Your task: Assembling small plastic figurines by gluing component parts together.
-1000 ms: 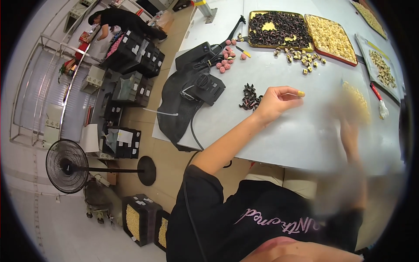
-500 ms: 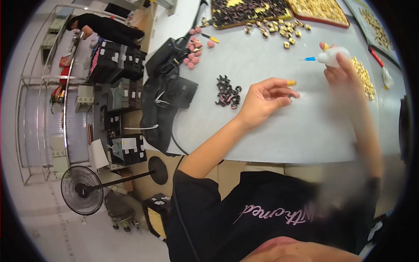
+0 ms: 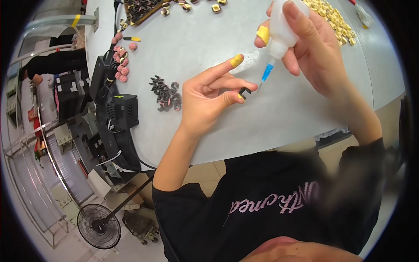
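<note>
Between thumb and fingertips, my left hand (image 3: 205,98) pinches a small black C-shaped piece (image 3: 245,92). My right hand (image 3: 312,48) grips a white squeeze bottle (image 3: 281,32) tilted downward. Its blue needle tip (image 3: 267,72) points at the black piece, with the thin needle's end close beside it; I cannot tell if they touch. Yellow tape wraps fingers on both hands. Left of my left hand lies a loose heap of similar black curved pieces (image 3: 166,94). Small cream-yellow pieces (image 3: 334,22) are piled beyond my right hand.
Pink textured balls (image 3: 122,61) lie along the table's left side, near a black box-shaped device (image 3: 123,109) with cables. A tray (image 3: 139,13) of dark pieces stands at the far left. A standing fan (image 3: 99,225) and another person (image 3: 52,65) are off to the left.
My right hand has brought the bottle closer and turned its needle downward toward the black piece in my left hand. The view has shifted, so the table's things appear farther left and up.
</note>
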Demonstrator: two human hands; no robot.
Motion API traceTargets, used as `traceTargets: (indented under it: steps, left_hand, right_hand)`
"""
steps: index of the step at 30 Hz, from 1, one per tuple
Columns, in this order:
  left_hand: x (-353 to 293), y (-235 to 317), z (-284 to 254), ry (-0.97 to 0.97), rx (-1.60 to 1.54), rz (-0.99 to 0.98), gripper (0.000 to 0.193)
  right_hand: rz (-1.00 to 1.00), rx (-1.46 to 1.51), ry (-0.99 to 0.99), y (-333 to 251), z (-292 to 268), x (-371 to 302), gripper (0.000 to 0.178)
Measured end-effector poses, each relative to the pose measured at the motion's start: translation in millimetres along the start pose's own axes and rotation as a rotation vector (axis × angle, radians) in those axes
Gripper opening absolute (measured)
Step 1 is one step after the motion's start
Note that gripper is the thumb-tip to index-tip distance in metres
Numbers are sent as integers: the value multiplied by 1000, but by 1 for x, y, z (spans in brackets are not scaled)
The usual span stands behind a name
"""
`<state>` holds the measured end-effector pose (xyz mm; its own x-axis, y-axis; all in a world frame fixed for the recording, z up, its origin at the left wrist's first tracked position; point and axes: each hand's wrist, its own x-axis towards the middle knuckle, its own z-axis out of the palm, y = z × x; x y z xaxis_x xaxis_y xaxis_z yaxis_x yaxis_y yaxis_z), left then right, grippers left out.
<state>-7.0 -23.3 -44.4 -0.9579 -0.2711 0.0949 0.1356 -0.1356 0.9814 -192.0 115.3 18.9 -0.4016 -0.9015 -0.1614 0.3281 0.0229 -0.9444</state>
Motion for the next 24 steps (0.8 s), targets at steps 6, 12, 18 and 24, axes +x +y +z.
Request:
traceTargets:
  steps: [6, 12, 18, 24]
  left_hand:
    - [-2, -2, 4, -31, -9, -12, 51]
    - [-6, -6, 4, -22, -30, 20, 49]
    - [-5, -5, 6, -14, -36, -7, 49]
    - [-4, -3, 7, -8, -25, -2, 48]
  right_hand:
    - [16, -5, 70, 15, 14, -5, 27]
    - [20, 89, -2, 15, 14, -7, 27]
    - [54, -10, 7, 16, 17, -4, 26]
    - [39, 0, 5, 15, 18, -4, 26]
